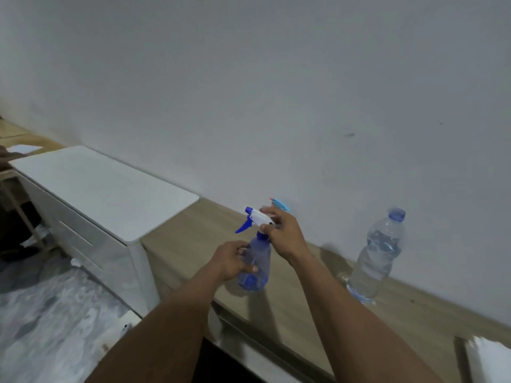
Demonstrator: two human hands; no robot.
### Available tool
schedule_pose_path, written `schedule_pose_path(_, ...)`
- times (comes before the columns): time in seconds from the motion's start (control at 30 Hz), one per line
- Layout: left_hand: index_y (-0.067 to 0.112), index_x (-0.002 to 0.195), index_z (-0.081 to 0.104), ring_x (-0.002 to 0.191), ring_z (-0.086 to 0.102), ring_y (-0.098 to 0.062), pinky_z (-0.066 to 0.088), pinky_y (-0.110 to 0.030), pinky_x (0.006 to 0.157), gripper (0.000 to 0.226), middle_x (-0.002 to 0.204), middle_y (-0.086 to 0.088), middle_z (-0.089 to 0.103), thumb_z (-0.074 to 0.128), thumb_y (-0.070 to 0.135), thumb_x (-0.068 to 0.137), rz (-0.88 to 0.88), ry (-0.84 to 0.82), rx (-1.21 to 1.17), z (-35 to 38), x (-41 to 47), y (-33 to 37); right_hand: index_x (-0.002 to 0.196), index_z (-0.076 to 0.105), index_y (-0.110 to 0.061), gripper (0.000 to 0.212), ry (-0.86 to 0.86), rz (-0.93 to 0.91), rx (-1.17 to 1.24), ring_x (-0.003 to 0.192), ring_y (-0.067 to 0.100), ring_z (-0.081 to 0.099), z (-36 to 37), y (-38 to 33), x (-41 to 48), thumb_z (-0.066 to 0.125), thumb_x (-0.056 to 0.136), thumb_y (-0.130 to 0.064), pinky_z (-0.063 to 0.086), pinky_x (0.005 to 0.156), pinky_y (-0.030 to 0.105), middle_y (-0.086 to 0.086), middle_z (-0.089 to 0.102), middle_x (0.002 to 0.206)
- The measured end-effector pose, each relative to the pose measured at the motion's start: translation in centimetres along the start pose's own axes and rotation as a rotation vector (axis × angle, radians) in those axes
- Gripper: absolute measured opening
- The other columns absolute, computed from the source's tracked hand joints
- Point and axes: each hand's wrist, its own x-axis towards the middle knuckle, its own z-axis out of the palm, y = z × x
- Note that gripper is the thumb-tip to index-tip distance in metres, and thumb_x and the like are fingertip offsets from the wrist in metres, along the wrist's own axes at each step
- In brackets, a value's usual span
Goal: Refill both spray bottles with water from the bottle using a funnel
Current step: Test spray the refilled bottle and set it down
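Left hand: the left hand [231, 259] is reaching in from the lower left and wrapping its fingers and thumb round the body of the blue spray bottle [258, 268].
Right hand: the right hand [284, 236] is coming in above it, its thumb and fingers curling round and pinching the back of the white trigger head [258, 217] at the bottle's neck.
Blue spray bottle: it is sitting roughly upright between the two hands, its base near the front edge of the wooden ledge [193, 239] and its dark blue nozzle and trigger pointing left.
Water bottle: the water bottle [378, 252] is standing on the same ledge, well apart to the right, close to the wall, with its blue cap on and water showing inside.
Second sprayer: only the light blue top of the second sprayer [280, 204] is showing, just behind the right hand; the rest is hidden.
Left side: a white cabinet [105, 186] is butting against the ledge's left end, with patterned floor [41, 313] below.
Behind: a plain pale wall [276, 92] is filling the upper view.
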Motion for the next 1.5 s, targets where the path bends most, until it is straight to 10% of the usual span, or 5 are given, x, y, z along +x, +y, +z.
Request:
schedule_pose_path(0.13, 0.008, 0.134, 0.054, 0.106, 0.06, -0.015, 0.049, -0.011, 0.073, 0.073, 0.124, -0.005, 0.063, 0.088, 0.009, 0.069, 0.043, 0.032, 0.0, -2.4, 3.3, -0.6, 0.114, 0.068, -0.019, 0.031, 0.05, 0.014, 0.022, 0.089, -0.005, 0.064, 2.2, -0.5, 3.3, 0.068, 0.088, -0.002, 0.05, 0.071, 0.009, -0.009, 0.066, 0.106)
schedule_pose_path(0.37, 0.016, 0.128, 0.06, 0.101, 0.067, -0.016, 0.055, -0.038, 0.093, 0.066, 0.115, 0.002, 0.069, 0.087, 0.022, 0.068, 0.087, -0.005, 0.105, -8.3, 12.7, -4.0, 0.121, 0.068, -0.019, 0.03, 0.139, 0.073, -0.027, 0.083, -0.008, 0.059, 7.9, 0.5, 10.4, 0.065, 0.093, -0.007, 0.038, 0.062, -0.004, -0.006, 0.066, 0.107)
schedule_pose_path(0.97, 0.026, 0.129, 0.058, 0.102, 0.063, -0.012, 0.043, -0.005, 0.072, 0.048, 0.104, 0.013, 0.059, 0.075, 0.015, 0.085, 0.264, -0.153, 0.136, -10.1, 34.3, -8.2, 0.122, 0.066, -0.018, 0.027, 0.302, 0.193, -0.415, 0.102, 0.022, 0.063, 13.8, 8.1, 27.0, 0.063, 0.096, -0.009, 0.049, 0.087, 0.028, 0.007, 0.066, 0.116)
schedule_pose_path(1.33, 0.022, 0.143, 0.044, 0.117, 0.058, -0.018, 0.039, -0.017, 0.083, 0.069, 0.128, 0.003, 0.057, 0.076, 0.012, 0.082, 0.212, -0.101, 0.081, -10.0, 35.0, -8.7, 0.146, 0.047, -0.033, 0.05, 0.291, 0.204, -0.543, 0.119, 0.016, 0.056, 13.5, 8.0, 27.9, 0.063, 0.098, -0.032, 0.048, 0.096, 0.029, 0.0, 0.054, 0.138)
schedule_pose_path(1.5, 0.019, 0.093, 0.049, 0.081, 0.062, -0.03, 0.051, -0.037, 0.07, 0.036, 0.086, -0.004, 0.061, 0.07, -0.001, 0.072, 0.074, 0.12, -0.033, -6.2, 31.1, -11.3, 0.141, 0.051, -0.023, 0.044, 0.497, 0.142, -0.666, 0.119, 0.018, 0.054, 10.7, 7.3, 24.6, 0.057, 0.097, -0.025, 0.05, 0.093, 0.031, 0.003, 0.051, 0.135)
